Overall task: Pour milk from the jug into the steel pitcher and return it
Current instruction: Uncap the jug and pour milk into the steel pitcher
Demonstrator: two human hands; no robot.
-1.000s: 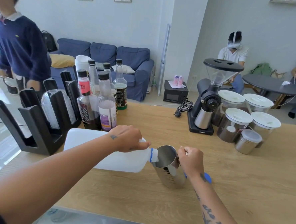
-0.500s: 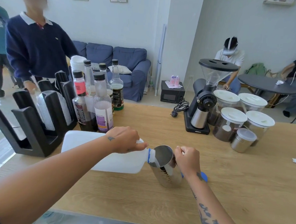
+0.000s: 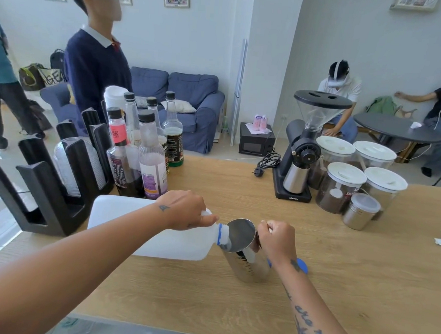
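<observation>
The white plastic milk jug [image 3: 143,229] lies tipped on its side above the wooden counter [image 3: 361,291], its blue-ringed mouth over the rim of the steel pitcher [image 3: 245,256]. My left hand [image 3: 185,211] grips the jug near its neck. The pitcher stands tilted toward the jug, and my right hand [image 3: 277,241] holds it at the handle side. A blue cap [image 3: 301,265] lies on the counter just behind my right wrist. Any milk stream is hidden inside the pitcher.
Several syrup bottles [image 3: 150,160] and a black cup holder rack [image 3: 45,182] stand at the left. A coffee grinder [image 3: 303,151], lidded jars [image 3: 342,187] and a small steel tin [image 3: 361,211] stand at the right. A person in navy [image 3: 96,66] stands behind the counter.
The jug and pitcher hold the same pouring pose. The person in navy has walked closer behind the bottles, and my view has tilted up slightly.
</observation>
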